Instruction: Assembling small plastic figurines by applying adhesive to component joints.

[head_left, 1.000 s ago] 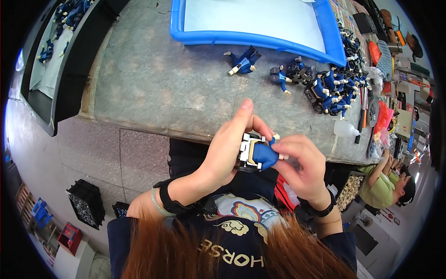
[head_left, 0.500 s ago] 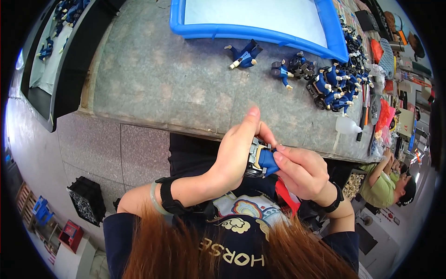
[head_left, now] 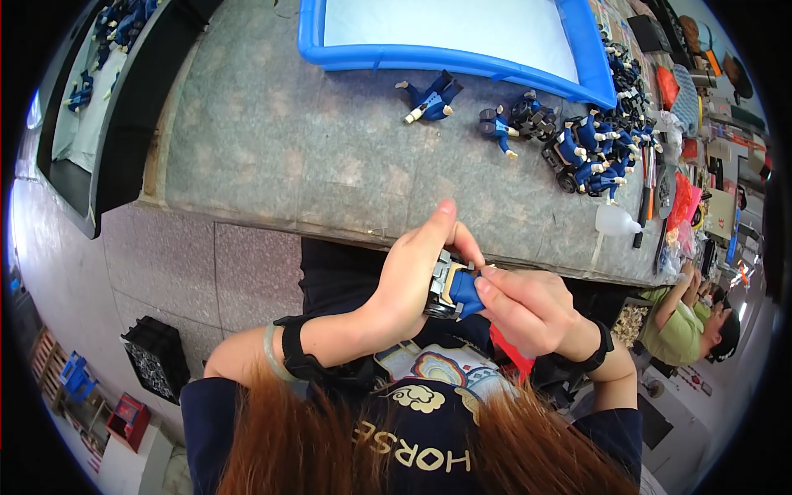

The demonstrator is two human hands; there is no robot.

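Observation:
My left hand (head_left: 406, 279) is wrapped round a wheeled toy figure (head_left: 464, 294), its thumb raised. The toy has a grey and black base with black wheels, a cream edge and a blue body part. My right hand (head_left: 532, 308) pinches the blue part's far end between thumb and fingers; the fingertips hide what lies there. Both hands are over my lap, just off the table's front edge. On the table lie a loose blue-suited figure (head_left: 431, 101), another figure beside a black wheeled base (head_left: 535, 115), and a cluster of similar toys (head_left: 587, 153).
A blue-rimmed tray (head_left: 429, 59) with a white bottom sits at the back of the grey table (head_left: 272, 140). At far left is a black tray (head_left: 124, 124) with figures. Right: a translucent bottle (head_left: 615, 220), tools and bags. A black crate (head_left: 157, 359) stands on the floor; a person (head_left: 689, 330) sits at right.
Both hands have shifted slightly left with the toy, and it is turned a little. My right fingers still pinch the blue part. The things on the table lie as before.

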